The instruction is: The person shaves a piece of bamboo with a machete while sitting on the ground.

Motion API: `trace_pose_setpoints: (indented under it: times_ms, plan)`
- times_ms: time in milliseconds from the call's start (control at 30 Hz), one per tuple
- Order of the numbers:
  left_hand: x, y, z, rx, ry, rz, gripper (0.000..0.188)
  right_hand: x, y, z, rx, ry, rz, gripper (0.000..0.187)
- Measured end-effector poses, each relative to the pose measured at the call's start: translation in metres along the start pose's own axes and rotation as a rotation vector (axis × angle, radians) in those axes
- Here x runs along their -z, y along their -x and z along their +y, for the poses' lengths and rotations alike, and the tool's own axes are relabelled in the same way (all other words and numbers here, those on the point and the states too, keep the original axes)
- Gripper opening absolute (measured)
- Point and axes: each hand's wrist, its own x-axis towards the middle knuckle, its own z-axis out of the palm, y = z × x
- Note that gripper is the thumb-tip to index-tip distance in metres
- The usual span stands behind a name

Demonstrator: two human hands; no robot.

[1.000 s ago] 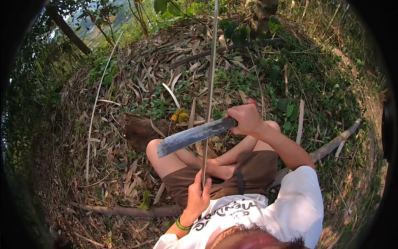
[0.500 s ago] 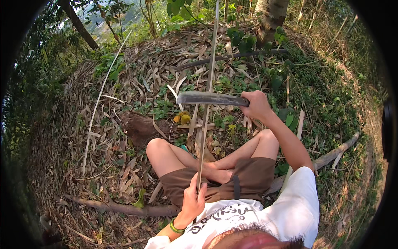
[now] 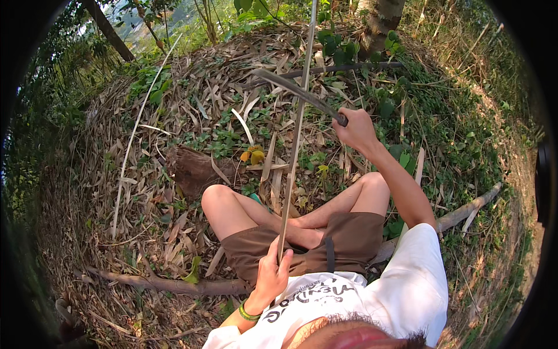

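A long, thin strip (image 3: pixel 292 166), which looks like split bamboo, runs from my lap up toward the far edge of the view. My left hand (image 3: pixel 271 278) grips its near end, close to my shirt, with fingers wrapped round it. My right hand (image 3: pixel 356 131) is closed on the dark handle of a machete (image 3: pixel 285 85), ahead of my right knee. The blade points to the far left and crosses the strip well beyond my left hand; whether they touch I cannot tell. I sit cross-legged in brown shorts (image 3: pixel 356 235).
Dry leaves and low green plants cover the ground. A brown stump (image 3: pixel 189 164) stands ahead of my left knee. Another pale strip (image 3: pixel 135 131) lies on the left. Branches (image 3: pixel 174 285) lie beside me, a dark stick (image 3: pixel 375 66) lies ahead, and a tree trunk (image 3: pixel 382 23) rises behind it.
The machete has moved farther away along the strip, and its tip has swung away from me. The strip's far end has shifted slightly right; my left hand keeps its hold.
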Motion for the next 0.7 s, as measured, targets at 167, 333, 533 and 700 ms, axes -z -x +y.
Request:
trace_pose_setpoints:
  times_ms: [167,333,533,700]
  plan:
    - [0.000,-0.005,0.000,-0.023,0.014,0.051,0.041,-0.006,0.036,-0.039,0.388,-0.013,-0.172,0.021]
    - [0.006,0.004,-0.006,0.062,-0.015,0.013,0.040,-0.010,-0.014,0.023,-0.073,0.021,-0.068,0.021]
    - [0.000,-0.010,0.000,0.026,0.014,0.043,0.040,-0.018,0.036,-0.033,0.328,-0.012,-0.148,0.020]
    - [0.005,-0.010,-0.002,0.004,-0.006,0.055,0.040,-0.025,0.005,-0.010,0.372,0.093,-0.157,0.021]
